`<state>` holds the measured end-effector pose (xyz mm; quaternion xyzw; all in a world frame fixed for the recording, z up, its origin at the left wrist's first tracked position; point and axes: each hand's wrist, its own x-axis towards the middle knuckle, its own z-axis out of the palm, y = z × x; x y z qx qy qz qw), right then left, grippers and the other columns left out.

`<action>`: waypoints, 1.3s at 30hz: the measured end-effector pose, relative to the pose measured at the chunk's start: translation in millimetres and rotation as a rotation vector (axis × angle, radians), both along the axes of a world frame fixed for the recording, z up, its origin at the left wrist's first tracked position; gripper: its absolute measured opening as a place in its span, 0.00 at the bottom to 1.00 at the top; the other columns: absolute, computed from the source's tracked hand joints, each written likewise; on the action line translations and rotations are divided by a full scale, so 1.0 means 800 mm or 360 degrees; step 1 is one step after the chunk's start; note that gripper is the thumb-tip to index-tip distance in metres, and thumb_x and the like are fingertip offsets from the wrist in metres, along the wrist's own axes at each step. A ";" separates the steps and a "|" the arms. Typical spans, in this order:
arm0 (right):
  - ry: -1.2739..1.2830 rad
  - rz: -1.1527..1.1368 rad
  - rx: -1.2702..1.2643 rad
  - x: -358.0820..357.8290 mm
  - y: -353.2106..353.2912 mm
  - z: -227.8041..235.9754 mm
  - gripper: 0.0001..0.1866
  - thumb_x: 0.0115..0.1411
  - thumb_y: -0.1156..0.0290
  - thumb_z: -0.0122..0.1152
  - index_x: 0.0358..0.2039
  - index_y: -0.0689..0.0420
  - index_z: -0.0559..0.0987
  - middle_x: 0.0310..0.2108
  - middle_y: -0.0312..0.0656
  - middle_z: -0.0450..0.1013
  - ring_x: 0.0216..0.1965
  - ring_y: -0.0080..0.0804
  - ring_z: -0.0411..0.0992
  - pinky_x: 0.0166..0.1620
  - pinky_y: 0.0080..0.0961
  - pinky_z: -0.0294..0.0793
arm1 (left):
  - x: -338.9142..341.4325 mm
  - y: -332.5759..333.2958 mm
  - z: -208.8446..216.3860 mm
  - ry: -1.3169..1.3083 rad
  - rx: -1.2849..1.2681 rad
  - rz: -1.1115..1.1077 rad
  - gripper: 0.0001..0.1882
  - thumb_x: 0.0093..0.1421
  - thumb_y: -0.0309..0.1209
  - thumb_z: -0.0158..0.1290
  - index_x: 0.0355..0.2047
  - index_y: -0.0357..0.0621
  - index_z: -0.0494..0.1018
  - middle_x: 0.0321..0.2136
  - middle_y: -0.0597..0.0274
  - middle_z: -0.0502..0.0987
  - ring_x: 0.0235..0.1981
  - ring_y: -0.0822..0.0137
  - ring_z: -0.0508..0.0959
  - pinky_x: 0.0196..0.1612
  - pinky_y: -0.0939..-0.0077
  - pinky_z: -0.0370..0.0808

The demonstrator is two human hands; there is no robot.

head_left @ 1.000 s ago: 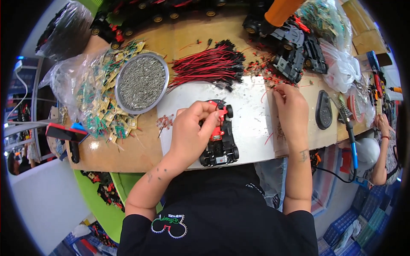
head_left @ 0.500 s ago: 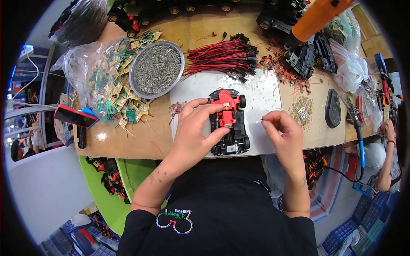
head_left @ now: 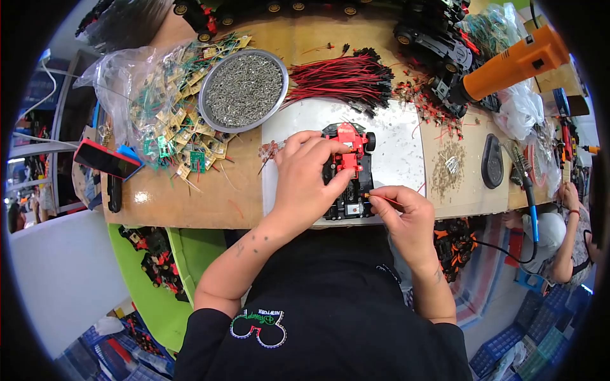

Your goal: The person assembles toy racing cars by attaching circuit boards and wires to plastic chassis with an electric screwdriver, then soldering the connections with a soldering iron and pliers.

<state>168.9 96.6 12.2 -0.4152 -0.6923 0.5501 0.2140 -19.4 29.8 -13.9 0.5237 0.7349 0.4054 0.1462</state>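
A black toy car chassis (head_left: 338, 208) with a red housing (head_left: 347, 163) lies on a white sheet (head_left: 397, 152) at the table's near edge. My left hand (head_left: 304, 176) grips it from the left, with fingertips on the red part and the thumb along its lower end. In a pinch, my right hand (head_left: 406, 219) holds a thin red wire (head_left: 393, 202). The wire's small yellowish end meets the chassis's right side, near the rear; whether it is seated there I cannot tell. My left hand hides the chassis's left side.
Behind are a metal bowl of screws (head_left: 244, 89), bundled red-and-black wires (head_left: 340, 76) and circuit boards (head_left: 184, 136). An orange power screwdriver (head_left: 516, 65) hangs at upper right. A soldering iron (head_left: 527, 174) stands at right beside a black oval piece (head_left: 492, 162). Another person (head_left: 562, 235) sits far right.
My right hand has moved left and slightly down, bringing the wire to the chassis. My left hand keeps its grip. The view has shifted a little, and the screwdriver hangs farther right.
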 end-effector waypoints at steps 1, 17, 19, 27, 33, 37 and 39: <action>-0.0048 0.0041 0.0226 -0.003 -0.002 0.002 0.05 0.57 0.78 0.68 0.34 0.63 0.82 0.32 0.42 0.78 0.31 0.26 0.76 0.36 0.23 0.77 | 0.002 0.003 -0.001 -0.0007 0.0003 0.0007 0.18 0.50 0.33 0.66 0.42 0.48 0.79 0.41 0.60 0.79 0.55 0.53 0.69 0.58 0.60 0.63; -0.0261 0.0062 0.0989 -0.035 -0.020 -0.007 0.06 0.47 0.78 0.70 0.24 0.59 0.80 0.32 0.41 0.74 0.30 0.37 0.74 0.31 0.30 0.74 | 0.004 -0.031 0.003 0.0007 0.0192 -0.0032 0.09 0.53 0.25 0.62 0.37 0.46 0.79 0.42 0.63 0.80 0.54 0.54 0.72 0.56 0.59 0.65; -0.0273 0.0074 0.1008 -0.035 -0.022 -0.009 0.06 0.46 0.78 0.70 0.24 0.59 0.80 0.31 0.41 0.74 0.29 0.37 0.74 0.31 0.30 0.74 | 0.003 -0.033 0.003 0.0014 0.0192 -0.0034 0.09 0.53 0.25 0.62 0.36 0.46 0.79 0.42 0.64 0.80 0.54 0.54 0.72 0.56 0.60 0.65; -0.0355 0.0177 0.1092 -0.033 -0.019 0.001 0.10 0.45 0.76 0.73 0.29 0.59 0.81 0.33 0.39 0.74 0.34 0.38 0.73 0.35 0.32 0.74 | -0.005 -0.028 0.010 0.0100 0.0163 -0.0013 0.10 0.53 0.24 0.61 0.36 0.46 0.79 0.41 0.63 0.80 0.53 0.53 0.72 0.57 0.59 0.65; -0.0431 0.0500 0.0964 -0.011 -0.012 0.028 0.20 0.48 0.69 0.73 0.42 0.60 0.80 0.40 0.43 0.73 0.41 0.43 0.72 0.45 0.36 0.73 | -0.039 -0.015 0.034 0.0442 0.0158 0.0054 0.11 0.52 0.26 0.62 0.38 0.47 0.79 0.40 0.61 0.79 0.52 0.52 0.72 0.55 0.57 0.67; -0.0219 0.0503 0.0855 0.009 0.001 0.033 0.21 0.50 0.64 0.73 0.44 0.57 0.80 0.42 0.42 0.74 0.43 0.42 0.73 0.47 0.34 0.74 | -0.115 -0.004 0.044 0.0881 -0.0093 0.0216 0.10 0.56 0.28 0.60 0.39 0.44 0.79 0.38 0.58 0.80 0.47 0.54 0.74 0.52 0.56 0.67; -0.0107 0.0458 0.0856 0.010 0.005 0.032 0.19 0.52 0.64 0.73 0.43 0.57 0.81 0.42 0.41 0.75 0.43 0.41 0.73 0.47 0.33 0.74 | -0.145 0.005 0.044 0.1174 -0.0240 0.0389 0.09 0.57 0.29 0.59 0.38 0.44 0.80 0.37 0.57 0.79 0.45 0.52 0.75 0.49 0.55 0.67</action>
